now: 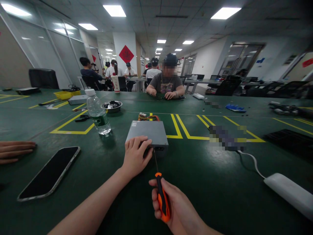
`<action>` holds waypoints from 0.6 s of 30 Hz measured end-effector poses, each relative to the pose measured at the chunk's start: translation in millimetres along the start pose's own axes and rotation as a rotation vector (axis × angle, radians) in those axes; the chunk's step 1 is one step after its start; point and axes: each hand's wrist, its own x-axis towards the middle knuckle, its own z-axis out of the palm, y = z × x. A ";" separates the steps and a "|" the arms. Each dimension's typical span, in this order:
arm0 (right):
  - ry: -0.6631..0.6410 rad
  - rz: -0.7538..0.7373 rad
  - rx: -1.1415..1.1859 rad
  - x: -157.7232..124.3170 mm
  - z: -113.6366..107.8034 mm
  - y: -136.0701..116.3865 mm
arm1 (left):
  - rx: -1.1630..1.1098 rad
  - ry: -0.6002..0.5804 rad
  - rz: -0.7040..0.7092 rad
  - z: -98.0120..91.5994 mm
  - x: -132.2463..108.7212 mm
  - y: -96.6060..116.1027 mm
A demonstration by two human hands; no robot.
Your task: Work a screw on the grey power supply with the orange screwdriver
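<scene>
A: Please, what is the surface, and how is the room?

B: It is a wide green table (205, 182), marked with yellow lines (183, 126). The room is a large office with bright ceiling lamps (114, 10), and a red paper diamond (126, 54) is on a pillar. Across the table sits a person in a grey T-shirt (166, 82); more people sit farther behind.

A: And where is the metal box?

B: The grey metal box (148, 128) lies flat on the table, in front of the two hands. Coloured wires (151, 117) are at its far side. To its left stand a water bottle (99, 112) and a steel bowl (113, 110); nearer, a phone (50, 173) lies.

A: How are the fingers of the left hand (137, 153)?

B: They are a little bent and loosely spread, and they rest on the near edge of the box top. The thumb is by the front face; if it presses there, I cannot tell.

A: And the right hand (177, 204)?

B: It is closed around the orange and black handle of a screwdriver (159, 189). The thin shaft points to the front of the box, but its tip is too small to see exactly.
</scene>
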 end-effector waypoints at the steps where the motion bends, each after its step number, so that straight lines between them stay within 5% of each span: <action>1: 0.008 -0.010 0.010 0.4 0.0 0.6 | 0.000 -0.002 0.003 0.0 0.0 -0.1; 18: 0.099 -0.089 0.079 3.8 -21.7 16.2 | 0.002 -0.013 0.011 -0.4 0.2 -1.5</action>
